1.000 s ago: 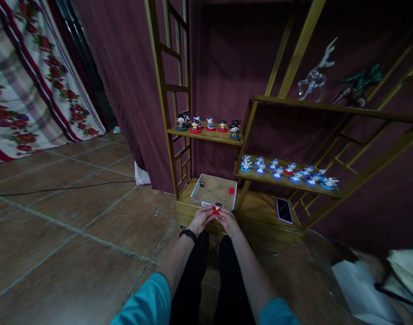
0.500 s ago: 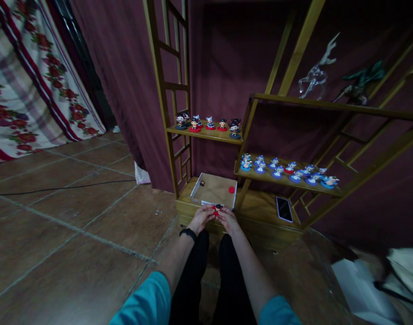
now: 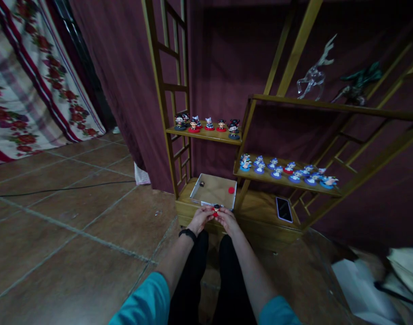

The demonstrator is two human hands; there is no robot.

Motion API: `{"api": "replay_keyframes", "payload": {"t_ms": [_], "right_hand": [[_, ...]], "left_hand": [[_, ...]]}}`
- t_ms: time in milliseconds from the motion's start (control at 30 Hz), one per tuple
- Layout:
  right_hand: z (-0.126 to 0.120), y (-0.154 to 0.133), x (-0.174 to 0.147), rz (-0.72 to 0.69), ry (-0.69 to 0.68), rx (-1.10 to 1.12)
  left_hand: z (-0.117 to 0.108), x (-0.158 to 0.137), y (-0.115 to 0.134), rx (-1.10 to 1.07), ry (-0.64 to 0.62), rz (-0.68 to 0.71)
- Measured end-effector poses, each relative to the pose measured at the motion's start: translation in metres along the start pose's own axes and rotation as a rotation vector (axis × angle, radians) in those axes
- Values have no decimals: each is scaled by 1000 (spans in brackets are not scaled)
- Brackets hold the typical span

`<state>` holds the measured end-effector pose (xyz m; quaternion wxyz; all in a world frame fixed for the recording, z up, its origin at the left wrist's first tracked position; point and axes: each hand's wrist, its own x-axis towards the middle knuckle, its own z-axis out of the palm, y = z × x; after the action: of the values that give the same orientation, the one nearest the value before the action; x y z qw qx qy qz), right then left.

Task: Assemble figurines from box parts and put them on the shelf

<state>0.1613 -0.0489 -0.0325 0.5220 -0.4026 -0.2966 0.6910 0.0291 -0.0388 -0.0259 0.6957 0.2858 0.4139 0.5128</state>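
Note:
Between my two hands is a small figurine with black hair and a red body. My left hand grips it from the left, and my right hand grips it from the right, both with closed fingers. Just beyond them sits a shallow cardboard box with white walls. A small dark piece lies at its left side, and a red round base at its right. The figurine's lower part is partly hidden by my fingers.
Several red- and dark-based figurines stand on the upper left shelf. Several blue-and-purple ones crowd the right shelf. A phone lies on the bottom board. A clear deer ornament and a dark green ornament stand higher up.
Both hands stay in front of the box. The figurine's head has tipped or turned slightly between my fingers; the camera view has shifted a little.

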Motion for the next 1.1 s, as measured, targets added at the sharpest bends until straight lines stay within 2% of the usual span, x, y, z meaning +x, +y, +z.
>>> {"api": "replay_keyframes", "payload": {"t_ms": [267,533,767,1100], "right_hand": [[1,0,2,8,51,54],[2,-2,0,-2,16,86],[0,0,1,-74,109,77],[-2,1,3,-103,118,97]], "left_hand": [[0,-2,2,-18,-23,-45],[1,-5,5,-61,-63,-36],[4,-8,7,-38,-23,-21],[4,-8,6,-28,-4,-6]]}}
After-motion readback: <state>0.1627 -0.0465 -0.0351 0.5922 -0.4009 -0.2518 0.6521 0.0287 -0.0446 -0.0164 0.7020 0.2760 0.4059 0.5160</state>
